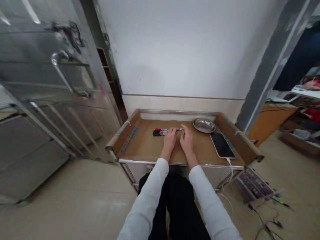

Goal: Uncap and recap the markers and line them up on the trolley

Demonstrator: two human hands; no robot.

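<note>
Leftmost stands a metal door (42, 76) with a curved, shiny handle (63, 75), beside a pale wall (187, 53). Against that wall sits a cart lined with brown cardboard (147, 148), whose left part bears blue writing (130, 138). Right of the writing, toward the middle of the cardboard, lies a small bunch of markers (157, 132), side by side, with a red end at the back and black ends nearer the person. The left hand (170, 136) lies over the markers from above, its fingers bent; whether they pinch the markers or only rest on them, I cannot tell. A slim tip shows past it, reaching toward the right hand (186, 137), whose fingers curve in close to that tip; whether they pinch it is too small to tell. Farther right, toward the back, sits a round metal dish (204, 125), and nearer the person a dark-screened phone (222, 145) with a white cable (231, 170) plugged into its near end. Beyond the cart stands an orange-brown cabinet (273, 121).
</note>
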